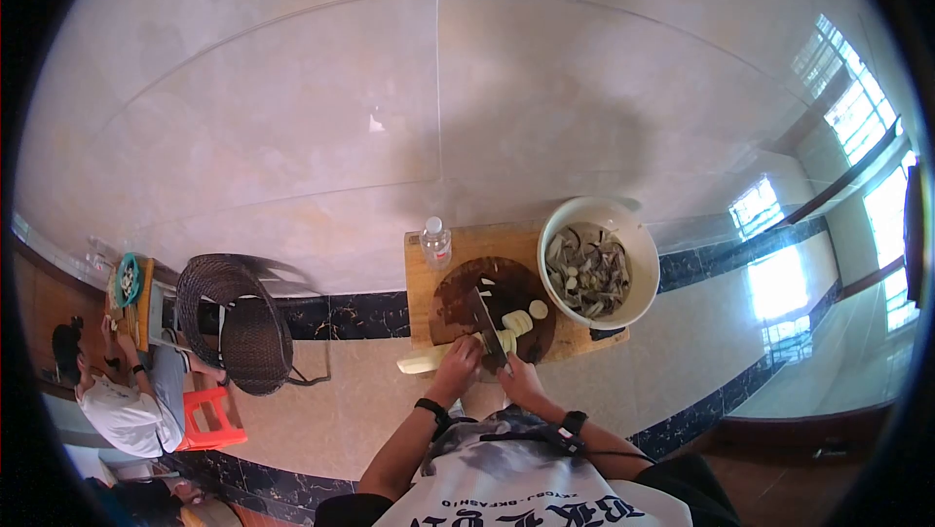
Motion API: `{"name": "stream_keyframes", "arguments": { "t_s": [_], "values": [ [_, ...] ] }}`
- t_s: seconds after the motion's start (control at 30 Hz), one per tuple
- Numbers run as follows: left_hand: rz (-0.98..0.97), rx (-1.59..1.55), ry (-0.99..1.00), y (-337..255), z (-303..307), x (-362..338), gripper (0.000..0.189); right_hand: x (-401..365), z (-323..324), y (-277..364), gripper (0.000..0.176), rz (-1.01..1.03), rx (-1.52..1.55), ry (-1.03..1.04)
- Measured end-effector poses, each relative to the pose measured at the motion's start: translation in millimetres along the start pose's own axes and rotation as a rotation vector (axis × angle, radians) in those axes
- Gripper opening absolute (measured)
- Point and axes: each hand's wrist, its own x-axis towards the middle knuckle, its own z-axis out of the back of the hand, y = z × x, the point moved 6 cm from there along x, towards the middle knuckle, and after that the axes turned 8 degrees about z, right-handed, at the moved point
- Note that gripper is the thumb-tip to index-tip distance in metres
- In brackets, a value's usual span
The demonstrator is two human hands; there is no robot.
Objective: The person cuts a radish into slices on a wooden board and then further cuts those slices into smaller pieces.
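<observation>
On a wooden table (591, 344), a round dark cutting board (455, 295) holds several pale slices (517, 323) of a long vegetable. My left hand (462, 361) is closed on the pale vegetable (419, 361), whose uncut end sticks out to the left past the board. A cleaver (487, 320) stands upright at the cut end, its blade pointing away from me. My right hand (520, 377) is wrapped round its handle, just right of my left hand. Cut slices lie against the blade's right side.
A white bucket (642, 279) with cut pieces in liquid stands at the table's right. Behind the board is a clear bottle (436, 244). Farther left are a dark wicker chair (255, 337), a red stool (211, 420) and a seated person (127, 410) at a small table. A tiled wall rises behind.
</observation>
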Motion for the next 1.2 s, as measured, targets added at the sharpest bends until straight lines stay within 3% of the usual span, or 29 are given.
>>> {"name": "stream_keyframes", "arguments": {
  "t_s": [0.7, 0.83, 1.2],
  "values": [
    [-0.072, 0.07, -0.041, -1.3, 0.8, -3.9, 0.026, -21.6, -12.9, 30.0, 0.022, 0.028, -0.07, 0.053],
    [-0.04, 0.072, 0.052, 7.4, -10.5, -7.8, 0.033, -25.5, -13.3, 35.1, 0.026, 0.031, -0.075, 0.069],
    [-0.078, 0.094, 0.018, 9.8, -13.1, -12.8, 0.031, -31.1, -16.0, 31.3, 0.031, 0.033, -0.082, 0.124]
  ]
}}
